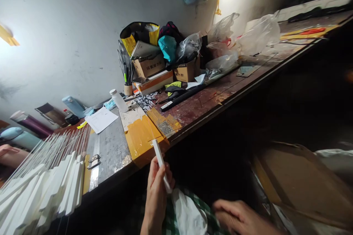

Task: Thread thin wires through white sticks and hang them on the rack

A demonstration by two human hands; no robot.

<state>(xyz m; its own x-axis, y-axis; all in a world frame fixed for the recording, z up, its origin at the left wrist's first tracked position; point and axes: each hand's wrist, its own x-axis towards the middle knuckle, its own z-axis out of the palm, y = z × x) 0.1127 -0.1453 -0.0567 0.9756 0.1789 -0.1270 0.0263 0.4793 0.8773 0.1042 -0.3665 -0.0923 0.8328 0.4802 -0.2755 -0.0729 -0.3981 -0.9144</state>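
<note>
The person's left hand (157, 187) is gripping a slim white flat strip (161, 165) between thumb and fingers, low in front of the body. The strip's long axis is running from about five o'clock up to eleven o'clock, its free end reaching over the near edge of the yellow-taped patch of the workbench (140, 137). The right hand (237, 216) is lying at about four o'clock from the left, well apart from the strip, fingers loosely curled and blurred; I cannot tell whether it is holding anything, though it is sitting beside a crumpled white plastic bag (189, 214) in the lap. So the left hand is the one at the strip. At nine o'clock a fanned stack of similar white strips (46, 187) is overhanging the bench edge. Farther off, at twelve o'clock, cardboard boxes (150, 66) are crowding the wall.
</note>
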